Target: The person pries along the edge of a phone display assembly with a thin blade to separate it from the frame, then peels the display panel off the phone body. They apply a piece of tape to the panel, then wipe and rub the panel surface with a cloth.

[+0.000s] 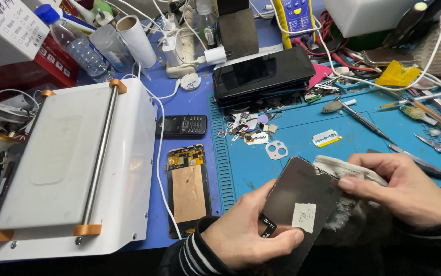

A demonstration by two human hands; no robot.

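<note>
Cleaning in progress: your left hand [248, 232] grips one dark phone screen panel [298, 204] at near centre, thumb pinned beside its white sticker; your right hand [402, 186] pinches one grey wiping cloth [348, 171] against the panel's far right corner. Most of the glass looks wiped, though smears remain. Also present: one stripped phone chassis [188, 186] left of the panel, one keypad phone [182, 125], one white separator machine [72, 163], one razor blade [326, 137], one blue mat [292, 138].
</note>
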